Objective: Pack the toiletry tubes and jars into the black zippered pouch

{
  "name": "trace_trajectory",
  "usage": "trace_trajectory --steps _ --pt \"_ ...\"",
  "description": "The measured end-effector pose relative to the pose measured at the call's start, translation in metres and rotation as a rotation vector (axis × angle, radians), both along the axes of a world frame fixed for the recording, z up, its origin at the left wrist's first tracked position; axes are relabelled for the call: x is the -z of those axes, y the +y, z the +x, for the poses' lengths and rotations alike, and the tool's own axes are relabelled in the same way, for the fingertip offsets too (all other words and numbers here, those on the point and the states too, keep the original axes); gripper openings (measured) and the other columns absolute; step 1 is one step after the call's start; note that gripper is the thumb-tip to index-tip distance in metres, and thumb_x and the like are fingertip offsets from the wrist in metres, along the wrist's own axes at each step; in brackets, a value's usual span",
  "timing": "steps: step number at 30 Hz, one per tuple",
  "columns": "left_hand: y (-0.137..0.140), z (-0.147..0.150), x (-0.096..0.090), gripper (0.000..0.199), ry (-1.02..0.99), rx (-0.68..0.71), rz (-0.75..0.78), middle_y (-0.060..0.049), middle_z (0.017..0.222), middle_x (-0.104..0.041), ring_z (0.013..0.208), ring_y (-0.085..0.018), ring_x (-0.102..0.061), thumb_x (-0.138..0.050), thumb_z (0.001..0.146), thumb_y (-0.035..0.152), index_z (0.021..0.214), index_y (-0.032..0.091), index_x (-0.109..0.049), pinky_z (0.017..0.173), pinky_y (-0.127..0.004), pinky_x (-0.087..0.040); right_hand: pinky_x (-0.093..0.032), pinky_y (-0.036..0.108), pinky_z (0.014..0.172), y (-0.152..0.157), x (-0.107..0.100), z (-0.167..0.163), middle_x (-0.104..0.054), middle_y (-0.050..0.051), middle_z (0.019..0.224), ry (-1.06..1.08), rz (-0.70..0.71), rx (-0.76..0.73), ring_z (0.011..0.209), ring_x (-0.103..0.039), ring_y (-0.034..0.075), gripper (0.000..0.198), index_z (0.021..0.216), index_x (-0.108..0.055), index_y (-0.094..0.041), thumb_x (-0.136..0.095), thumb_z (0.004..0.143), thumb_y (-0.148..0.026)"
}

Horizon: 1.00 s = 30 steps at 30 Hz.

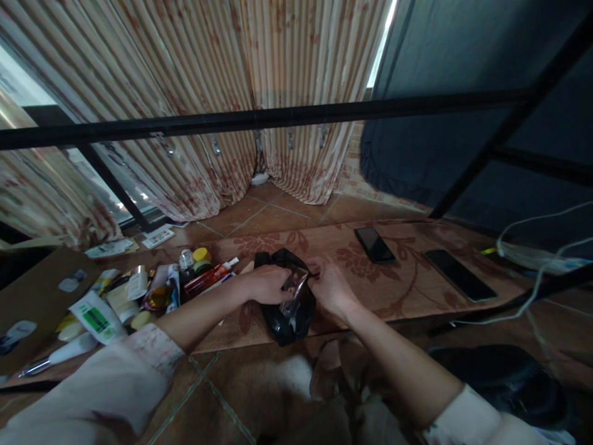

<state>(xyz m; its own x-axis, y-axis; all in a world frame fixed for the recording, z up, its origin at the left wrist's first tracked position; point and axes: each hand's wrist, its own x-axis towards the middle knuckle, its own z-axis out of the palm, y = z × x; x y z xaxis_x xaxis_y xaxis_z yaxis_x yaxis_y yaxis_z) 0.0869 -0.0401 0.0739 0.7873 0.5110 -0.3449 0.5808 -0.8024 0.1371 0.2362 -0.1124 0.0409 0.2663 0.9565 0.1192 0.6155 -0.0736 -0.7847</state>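
Note:
A shiny black plastic bag (pixel 287 324) sits at the front edge of the cloth-covered surface, its mouth spread upward. My left hand (pixel 271 284) reaches over its left side into the opening, and folds of plastic hide most of the fingers. Pinched between the fingers of my right hand (pixel 331 287) is the bag's right rim. Close to my left forearm lie a red bottle (pixel 204 279) with a white pump top, a yellow-lidded jar (pixel 201 254) and a white tube (pixel 98 318) with a green label, among several cosmetics.
An open cardboard box (pixel 44 296) stands at the far left. Two dark phones, one smaller (pixel 374 245) and one larger (pixel 460 274), lie on the patterned cloth (pixel 324 247) to the right. White cables (pixel 537 284) hang at the right edge. A black metal bar (pixel 296 116) crosses before the curtains.

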Motion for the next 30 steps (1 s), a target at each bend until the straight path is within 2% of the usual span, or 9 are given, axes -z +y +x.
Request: trace_trajectory --steps 2,7,10,18,25,30 --pt "-0.011 0.004 0.005 0.041 -0.035 -0.114 0.003 -0.011 0.095 -0.068 0.086 -0.026 -0.066 -0.049 0.077 0.05 0.099 0.017 -0.058 0.069 -0.031 -0.05 -0.045 0.021 0.069 0.0 0.001 0.0 -0.062 0.005 0.093 -0.012 -0.005 0.0 0.076 -0.059 0.012 0.032 0.092 -0.066 -0.016 -0.053 0.065 -0.003" --pt "-0.033 0.021 0.025 0.041 -0.023 -0.386 0.08 -0.016 0.096 -0.068 0.094 -0.03 -0.065 -0.051 0.077 0.04 0.108 0.013 -0.051 0.074 -0.035 -0.05 -0.045 0.023 0.075 0.002 0.008 -0.003 -0.063 0.004 0.096 -0.032 -0.003 -0.013 0.083 -0.06 0.014 0.035 0.096 -0.064 -0.018 -0.052 0.067 -0.005" --pt "-0.037 0.028 0.033 0.04 -0.014 -0.477 0.091 -0.019 0.095 -0.068 0.097 -0.031 -0.065 -0.046 0.081 0.034 0.114 0.01 -0.048 0.076 -0.037 -0.05 -0.046 0.025 0.078 0.002 0.01 -0.004 -0.064 0.005 0.098 -0.031 -0.011 -0.004 0.087 -0.061 0.014 0.039 0.101 -0.063 -0.018 -0.052 0.067 -0.004" --pt "-0.034 0.029 0.04 0.032 -0.045 -0.499 0.074 -0.019 0.092 -0.069 0.093 -0.029 -0.066 -0.038 0.084 0.02 0.113 0.01 -0.046 0.072 -0.035 -0.05 -0.047 0.025 0.076 0.001 0.006 -0.005 -0.067 0.004 0.091 0.01 -0.003 -0.033 0.082 -0.062 0.015 0.035 0.093 -0.065 -0.019 -0.051 0.065 -0.003" --pt "-0.031 0.02 0.035 0.04 -0.037 -0.559 0.12 -0.02 0.099 -0.067 0.098 -0.028 -0.065 -0.049 0.082 0.032 0.114 0.01 -0.045 0.075 -0.032 -0.049 -0.047 0.026 0.076 0.0 0.007 -0.005 -0.068 0.002 0.086 -0.011 0.006 -0.055 0.083 -0.063 0.016 0.033 0.086 -0.067 -0.021 -0.052 0.064 -0.002" --pt "-0.027 0.015 0.024 0.034 -0.039 -0.573 0.175 -0.019 0.098 -0.068 0.096 -0.029 -0.065 -0.039 0.087 0.035 0.107 0.011 -0.052 0.076 -0.034 -0.049 -0.047 0.027 0.075 -0.001 0.004 -0.005 -0.068 0.003 0.088 -0.039 -0.018 -0.051 0.082 -0.063 0.016 0.028 0.092 -0.066 -0.021 -0.056 0.069 -0.011"
